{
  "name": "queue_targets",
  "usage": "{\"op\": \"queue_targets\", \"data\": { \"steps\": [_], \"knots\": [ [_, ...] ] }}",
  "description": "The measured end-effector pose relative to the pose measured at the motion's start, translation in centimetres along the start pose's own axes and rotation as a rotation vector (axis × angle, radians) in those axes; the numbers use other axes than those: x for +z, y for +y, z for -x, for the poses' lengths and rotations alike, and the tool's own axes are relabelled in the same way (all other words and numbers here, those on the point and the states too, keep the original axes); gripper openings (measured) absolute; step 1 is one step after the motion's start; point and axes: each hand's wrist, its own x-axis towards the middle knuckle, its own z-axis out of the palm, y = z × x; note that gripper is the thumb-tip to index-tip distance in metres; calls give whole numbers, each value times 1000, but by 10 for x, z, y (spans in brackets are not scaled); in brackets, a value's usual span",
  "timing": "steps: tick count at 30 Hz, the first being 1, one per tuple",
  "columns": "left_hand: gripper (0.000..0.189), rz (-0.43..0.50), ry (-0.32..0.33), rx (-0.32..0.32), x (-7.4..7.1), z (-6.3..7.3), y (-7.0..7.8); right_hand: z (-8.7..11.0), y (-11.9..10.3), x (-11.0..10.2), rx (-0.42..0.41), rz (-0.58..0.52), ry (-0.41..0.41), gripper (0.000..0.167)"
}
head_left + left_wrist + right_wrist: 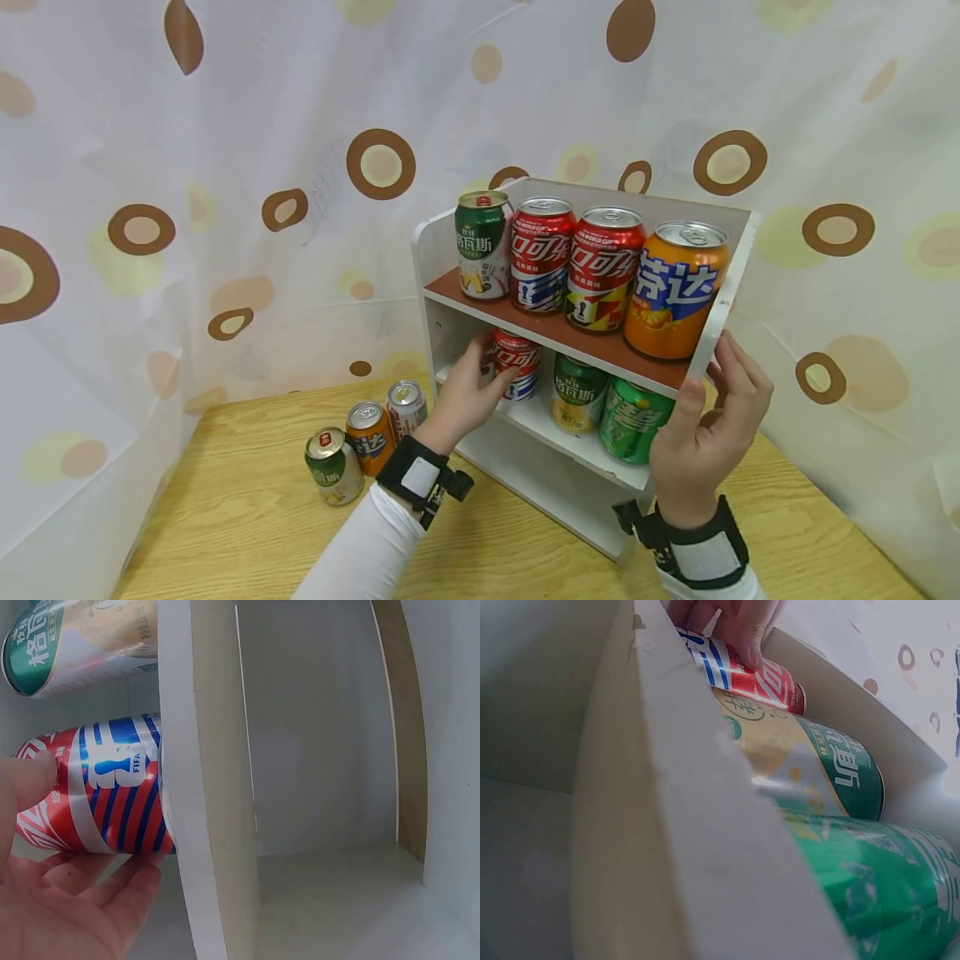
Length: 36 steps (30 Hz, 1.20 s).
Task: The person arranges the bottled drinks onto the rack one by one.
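A person's left hand [467,397] holds a red can [519,360] upright on the middle board of a white shelf unit [551,498], near the board's left end. The thumb presses one side of the can, the fingers curve round the other. The right hand [708,437] grips the front edge of the unit's right side, thumb and bent fingers astride it. Nearer that board's right end stand a green-and-gold can [576,398] and a green can [633,423].

The red can looks smooth and firm, probably slippery if damp, its thin wall liable to dent; if full, likely fairly heavy. The best hold seems round mid-body, thumb opposite fingers, clear of the neighbouring can.
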Motion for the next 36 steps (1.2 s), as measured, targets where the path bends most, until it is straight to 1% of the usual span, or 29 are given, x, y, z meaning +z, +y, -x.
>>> {"op": "queue_targets", "data": {
  "steps": [7, 11, 15, 19, 25, 29, 36],
  "knots": [
    [64, 35, -45, -4, 0, -1, 0, 0, 0, 0, 2, 0, -5, 69],
    [66, 50, -58, -13, 1, -2, 0, 0, 0, -1, 2, 4, -5, 68],
    [68, 47, -41, -9, 2, -1, 1, 0, 1, -1, -4, 2, -2, 68],
    [69, 30, -7, 7, 6, 3, 1, 0, 2, -1, -10, 1, -1, 68],
    [59, 0, 41, 1, 10, 5, -2, 1, 3, -1, -3, 8, -2, 68],
    [57, -10, 39, 3, 10, 5, -3, 1, 3, -2, -2, 12, 1, 68],
    [58, -7, 9, -17, 11, 6, -2, 0, 2, -1, -4, 10, 2, 67]
  ]
}}
